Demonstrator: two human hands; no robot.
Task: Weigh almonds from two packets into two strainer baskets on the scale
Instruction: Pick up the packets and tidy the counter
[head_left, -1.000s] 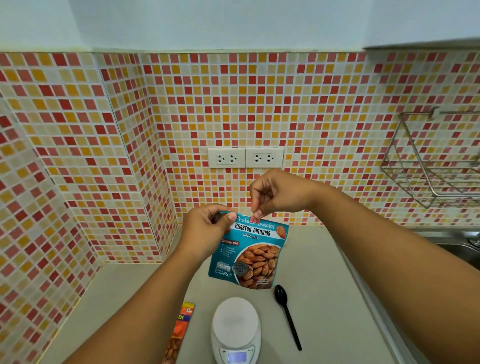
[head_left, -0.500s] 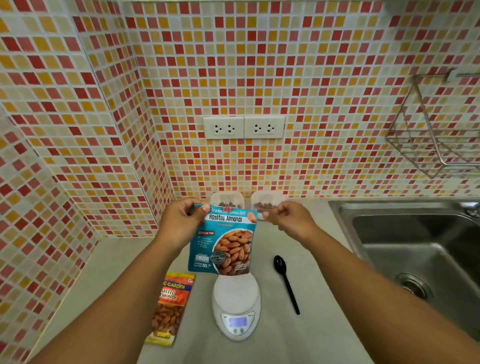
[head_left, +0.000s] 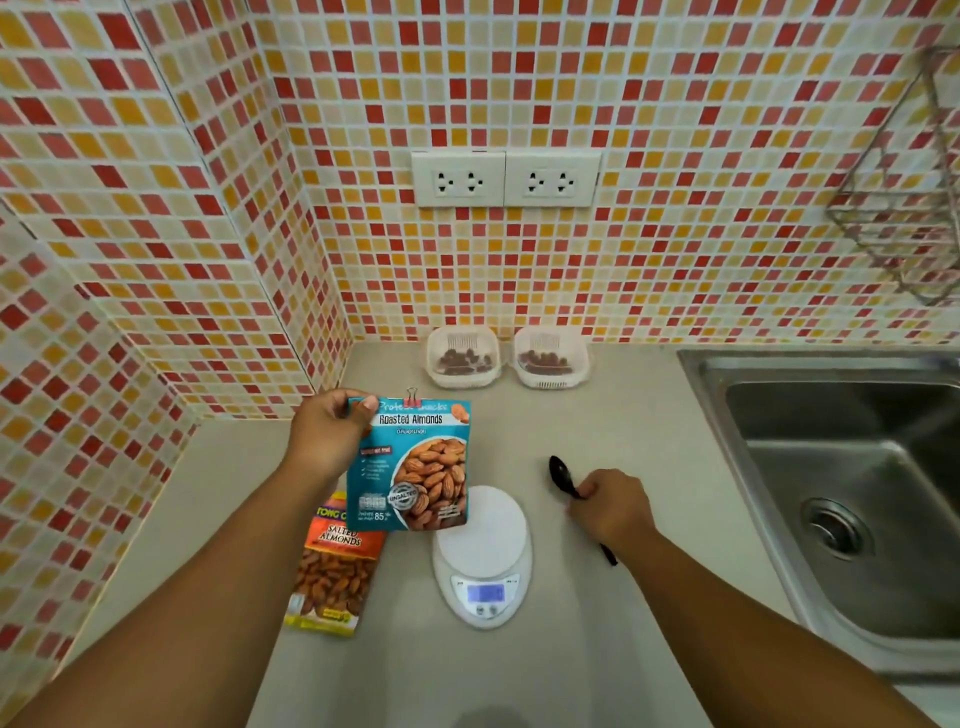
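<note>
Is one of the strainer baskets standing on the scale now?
No, both strainer baskets stand by the tiled wall, and the scale platform is bare.

A white oval digital kitchen scale (head_left: 482, 556) sits near; an orange salted-almonds packet (head_left: 332, 571) lies left, a black plastic spoon (head_left: 563, 480) right, and two translucent white plastic strainer baskets (head_left: 462, 358) far (almonds inside).

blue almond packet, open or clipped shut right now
Clipped shut: a binder clip sits on the top edge of the blue almond packet, which the left hand holds upright by its top corner above the counter.
</note>
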